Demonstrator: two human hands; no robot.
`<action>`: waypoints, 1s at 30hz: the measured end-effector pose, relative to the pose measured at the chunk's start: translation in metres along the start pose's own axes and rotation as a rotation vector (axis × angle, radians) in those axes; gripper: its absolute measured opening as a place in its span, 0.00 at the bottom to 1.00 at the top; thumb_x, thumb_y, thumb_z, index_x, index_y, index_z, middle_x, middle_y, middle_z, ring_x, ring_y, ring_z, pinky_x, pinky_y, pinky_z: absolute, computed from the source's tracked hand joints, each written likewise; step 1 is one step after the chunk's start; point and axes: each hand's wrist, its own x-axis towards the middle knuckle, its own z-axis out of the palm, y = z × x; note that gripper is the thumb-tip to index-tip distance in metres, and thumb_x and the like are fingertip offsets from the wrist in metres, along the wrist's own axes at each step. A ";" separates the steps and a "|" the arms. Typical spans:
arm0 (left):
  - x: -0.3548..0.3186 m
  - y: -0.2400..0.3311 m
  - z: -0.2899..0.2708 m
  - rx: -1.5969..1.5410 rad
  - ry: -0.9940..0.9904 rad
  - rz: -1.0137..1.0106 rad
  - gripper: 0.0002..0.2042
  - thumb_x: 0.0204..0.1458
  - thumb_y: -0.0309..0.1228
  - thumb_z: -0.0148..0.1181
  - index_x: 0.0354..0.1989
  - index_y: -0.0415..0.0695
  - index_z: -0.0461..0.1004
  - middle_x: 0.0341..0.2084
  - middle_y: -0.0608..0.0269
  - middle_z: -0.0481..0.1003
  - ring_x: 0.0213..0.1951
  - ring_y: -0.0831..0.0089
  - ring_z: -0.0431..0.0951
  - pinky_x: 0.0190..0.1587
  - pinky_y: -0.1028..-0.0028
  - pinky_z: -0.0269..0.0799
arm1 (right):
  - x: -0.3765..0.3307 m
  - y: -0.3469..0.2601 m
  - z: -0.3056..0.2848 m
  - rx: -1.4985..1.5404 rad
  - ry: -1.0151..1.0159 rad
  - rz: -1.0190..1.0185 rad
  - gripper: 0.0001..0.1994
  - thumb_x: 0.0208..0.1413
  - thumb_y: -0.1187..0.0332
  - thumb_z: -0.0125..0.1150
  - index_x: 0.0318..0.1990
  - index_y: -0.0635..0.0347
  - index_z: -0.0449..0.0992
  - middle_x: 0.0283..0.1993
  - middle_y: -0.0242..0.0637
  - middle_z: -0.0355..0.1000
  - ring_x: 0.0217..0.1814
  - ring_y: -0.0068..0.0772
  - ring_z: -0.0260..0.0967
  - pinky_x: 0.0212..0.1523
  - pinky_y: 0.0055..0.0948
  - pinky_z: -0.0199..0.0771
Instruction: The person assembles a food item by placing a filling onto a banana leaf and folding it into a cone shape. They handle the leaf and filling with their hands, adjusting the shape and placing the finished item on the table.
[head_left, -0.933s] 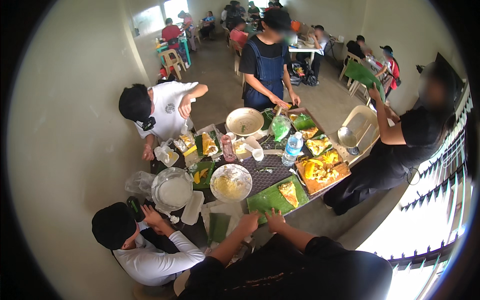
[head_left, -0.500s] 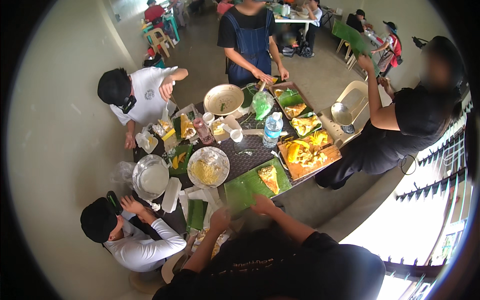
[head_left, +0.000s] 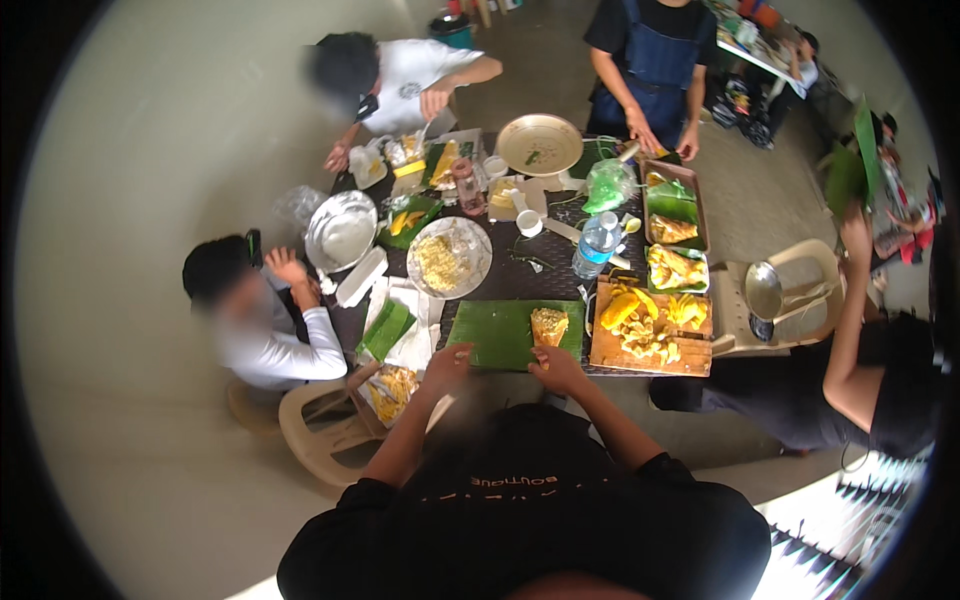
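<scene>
A green banana leaf (head_left: 500,335) lies flat on the dark table (head_left: 545,265) right in front of me. A yellow block of food (head_left: 549,325) sits on its right part. My left hand (head_left: 447,362) is at the leaf's near left corner, fingers curled against the edge. My right hand (head_left: 556,368) rests at the near edge, just below the yellow block. Whether either hand pinches the leaf is too small to tell.
A wooden board (head_left: 650,340) with yellow food pieces lies to the right, with trays (head_left: 675,235) behind it. A water bottle (head_left: 596,243), a plate of rice (head_left: 448,258), a metal bowl (head_left: 341,230) and a round pan (head_left: 540,145) stand farther off. Several other people work around the table.
My view has tipped down and closer to the table. Both my hands stay at the leaf's near edge. The people around the table keep to their places.
</scene>
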 end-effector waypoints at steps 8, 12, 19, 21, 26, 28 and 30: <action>-0.054 -0.022 0.006 -0.007 0.169 -0.103 0.15 0.51 0.31 0.52 0.47 0.41 0.72 0.35 0.57 0.78 0.35 0.69 0.78 0.40 0.72 0.73 | 0.010 0.008 -0.017 0.020 -0.144 -0.058 0.21 0.47 0.62 0.59 0.48 0.65 0.71 0.43 0.47 0.73 0.46 0.44 0.71 0.48 0.36 0.69; -0.064 -0.013 -0.001 -0.019 0.181 -0.132 0.15 0.52 0.32 0.52 0.47 0.43 0.73 0.35 0.58 0.78 0.34 0.69 0.78 0.40 0.72 0.73 | 0.009 -0.004 -0.018 0.042 -0.170 -0.034 0.21 0.48 0.61 0.60 0.48 0.63 0.71 0.42 0.46 0.74 0.43 0.39 0.73 0.45 0.34 0.71; -0.049 -0.025 -0.011 -0.048 0.216 -0.133 0.15 0.51 0.34 0.52 0.44 0.41 0.74 0.34 0.52 0.78 0.36 0.64 0.78 0.41 0.70 0.72 | -0.017 -0.009 0.007 0.156 -0.196 0.068 0.21 0.48 0.61 0.60 0.48 0.63 0.71 0.42 0.45 0.74 0.40 0.37 0.74 0.43 0.33 0.73; -0.040 -0.029 -0.013 -0.047 0.189 -0.111 0.15 0.51 0.34 0.52 0.45 0.41 0.74 0.34 0.52 0.77 0.36 0.63 0.78 0.41 0.69 0.73 | -0.020 -0.005 0.011 0.160 -0.202 0.085 0.21 0.49 0.61 0.60 0.48 0.63 0.71 0.42 0.45 0.74 0.41 0.36 0.74 0.43 0.32 0.73; -0.027 -0.053 -0.027 0.007 0.068 -0.024 0.16 0.52 0.34 0.53 0.46 0.38 0.73 0.36 0.54 0.77 0.36 0.67 0.78 0.41 0.72 0.72 | -0.030 0.005 0.026 0.144 -0.134 0.198 0.19 0.50 0.62 0.59 0.48 0.64 0.71 0.42 0.45 0.74 0.42 0.36 0.74 0.44 0.31 0.72; -0.021 -0.066 -0.038 -0.003 0.057 0.030 0.15 0.53 0.34 0.52 0.46 0.40 0.73 0.37 0.54 0.77 0.35 0.66 0.78 0.41 0.71 0.72 | -0.031 0.006 0.031 0.133 -0.080 0.247 0.19 0.50 0.62 0.59 0.48 0.64 0.72 0.43 0.45 0.74 0.42 0.36 0.74 0.44 0.31 0.72; -0.016 -0.077 -0.054 -0.036 0.023 0.022 0.15 0.53 0.34 0.52 0.47 0.41 0.73 0.37 0.54 0.77 0.35 0.66 0.78 0.40 0.71 0.73 | -0.029 0.007 0.041 0.172 0.009 0.260 0.19 0.50 0.62 0.59 0.48 0.64 0.71 0.43 0.45 0.74 0.43 0.35 0.74 0.45 0.31 0.72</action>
